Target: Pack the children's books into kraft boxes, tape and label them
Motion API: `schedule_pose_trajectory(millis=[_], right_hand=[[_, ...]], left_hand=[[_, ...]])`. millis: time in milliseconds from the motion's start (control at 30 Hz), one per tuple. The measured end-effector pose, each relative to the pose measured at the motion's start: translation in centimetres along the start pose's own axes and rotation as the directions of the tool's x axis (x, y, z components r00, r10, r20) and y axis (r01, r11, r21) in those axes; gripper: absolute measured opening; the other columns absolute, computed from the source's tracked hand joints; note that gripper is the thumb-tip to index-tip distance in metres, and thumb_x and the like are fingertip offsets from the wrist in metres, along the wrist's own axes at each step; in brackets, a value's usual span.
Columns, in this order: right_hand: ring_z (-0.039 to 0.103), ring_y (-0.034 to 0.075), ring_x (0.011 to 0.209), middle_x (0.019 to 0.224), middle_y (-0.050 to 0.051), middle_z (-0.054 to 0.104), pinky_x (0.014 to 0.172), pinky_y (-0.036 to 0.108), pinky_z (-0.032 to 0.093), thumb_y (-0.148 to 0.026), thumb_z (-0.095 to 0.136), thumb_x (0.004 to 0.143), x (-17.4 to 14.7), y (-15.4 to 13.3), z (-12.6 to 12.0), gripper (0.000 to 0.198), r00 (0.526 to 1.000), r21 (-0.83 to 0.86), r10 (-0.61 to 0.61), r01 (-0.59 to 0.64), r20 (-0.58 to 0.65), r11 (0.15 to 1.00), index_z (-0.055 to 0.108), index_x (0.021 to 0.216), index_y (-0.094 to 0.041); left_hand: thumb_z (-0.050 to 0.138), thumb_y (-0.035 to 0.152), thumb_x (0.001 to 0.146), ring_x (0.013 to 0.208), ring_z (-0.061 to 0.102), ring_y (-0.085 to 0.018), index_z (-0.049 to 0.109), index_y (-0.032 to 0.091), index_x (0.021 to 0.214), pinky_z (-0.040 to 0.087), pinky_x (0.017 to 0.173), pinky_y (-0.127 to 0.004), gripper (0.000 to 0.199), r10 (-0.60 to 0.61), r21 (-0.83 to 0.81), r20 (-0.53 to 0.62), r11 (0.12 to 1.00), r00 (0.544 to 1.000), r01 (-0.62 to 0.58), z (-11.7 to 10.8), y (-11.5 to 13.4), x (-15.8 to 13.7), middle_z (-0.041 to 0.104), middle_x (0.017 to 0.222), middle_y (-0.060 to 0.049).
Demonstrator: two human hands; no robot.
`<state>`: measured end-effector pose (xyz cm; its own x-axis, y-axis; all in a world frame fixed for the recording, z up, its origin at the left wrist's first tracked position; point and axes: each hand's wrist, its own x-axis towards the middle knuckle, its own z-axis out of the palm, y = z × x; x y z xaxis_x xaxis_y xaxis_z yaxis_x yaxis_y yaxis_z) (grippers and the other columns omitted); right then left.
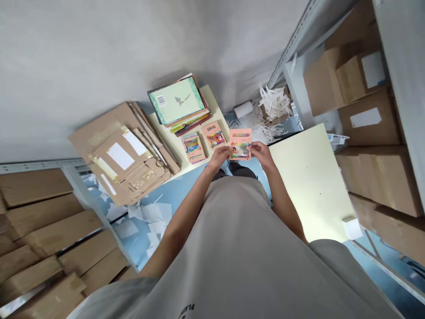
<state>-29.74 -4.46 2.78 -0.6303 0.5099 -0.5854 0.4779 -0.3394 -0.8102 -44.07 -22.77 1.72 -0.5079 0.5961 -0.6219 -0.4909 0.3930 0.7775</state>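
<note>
Your left hand [219,156] pinches the lower left edge of a pink booklet [241,137], and your right hand [262,153] pinches its right edge. It is raised in front of your waist, its picture cover facing up. Taking the booklet as the clock's centre, a second pink booklet [212,129] lies near your left hand, between nine and ten o'clock, on a pale table [212,101]. Beyond it at nine is a small booklet stack [195,157]. Larger books [176,102] pile up at ten, flattened cardboard [111,128] leans farther out at nine, and another pale table [308,177] stands at four.
</note>
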Motion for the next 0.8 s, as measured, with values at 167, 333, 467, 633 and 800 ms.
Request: schedule_pose_trajectory(millis=[167,333,467,633,800], right_hand=[[0.08,0.028,0.108,0.108,0.006,0.084,0.099,0.044,0.07,-0.088,0.092,0.074,-5.4,-0.2,-2.7,0.071,0.996,0.055,-0.087,0.089,-0.024,0.995,0.073,0.104,-0.027],[0.082,0.028,0.11,0.113,0.007,0.087,0.103,0.044,0.071,-0.081,0.094,0.081,-11.1,0.3,-5.0,0.063,0.974,0.116,-0.199,0.211,-0.11,0.971,0.078,0.107,-0.027],[0.081,0.025,0.106,0.112,0.006,0.086,0.101,0.043,0.07,-0.077,0.091,0.09,-15.6,1.9,-6.5,0.054,0.947,0.092,-0.252,0.274,-0.2,0.957,0.081,0.112,-0.029],[0.08,0.023,0.101,0.109,0.005,0.087,0.096,0.041,0.07,-0.075,0.092,0.093,-21.1,5.2,-8.2,0.054,0.88,0.068,-0.321,0.366,-0.349,0.928,0.082,0.121,-0.029],[0.083,0.024,0.101,0.121,0.008,0.087,0.09,0.04,0.073,-0.071,0.086,0.101,-27.0,7.5,-9.3,0.052,0.785,-0.118,-0.391,0.384,-0.481,0.916,0.079,0.134,-0.031]], left_hand=[[0.096,0.077,0.078,0.118,0.084,-0.033,0.08,0.02,0.103,0.063,0.119,-0.053,0.064,0.008,-0.03,0.093,1.0,0.996,-0.005,1.9,1.3,-3.2,0.089,0.109,-0.013],[0.095,0.075,0.084,0.121,0.084,-0.033,0.082,0.022,0.104,0.063,0.118,-0.051,0.058,0.084,0.016,0.136,0.996,0.987,-0.087,4.6,1.7,-6.6,0.09,0.111,-0.011],[0.102,0.073,0.079,0.102,0.084,-0.027,0.084,0.021,0.101,0.067,0.101,-0.043,0.059,0.138,-0.079,0.135,0.989,0.981,-0.128,7.6,0.2,-9.7,0.09,0.105,-0.008],[0.108,0.073,0.074,0.085,0.08,-0.019,0.086,0.021,0.095,0.065,0.082,-0.032,0.061,0.185,-0.236,0.154,0.961,0.971,-0.145,11.7,-3.3,-13.7,0.088,0.094,-0.005],[0.11,0.068,0.073,0.085,0.08,-0.017,0.087,0.023,0.092,0.066,0.083,-0.03,0.054,0.191,-0.321,0.16,0.938,0.969,-0.132,15.3,-6.0,-17.1,0.088,0.094,-0.003]])
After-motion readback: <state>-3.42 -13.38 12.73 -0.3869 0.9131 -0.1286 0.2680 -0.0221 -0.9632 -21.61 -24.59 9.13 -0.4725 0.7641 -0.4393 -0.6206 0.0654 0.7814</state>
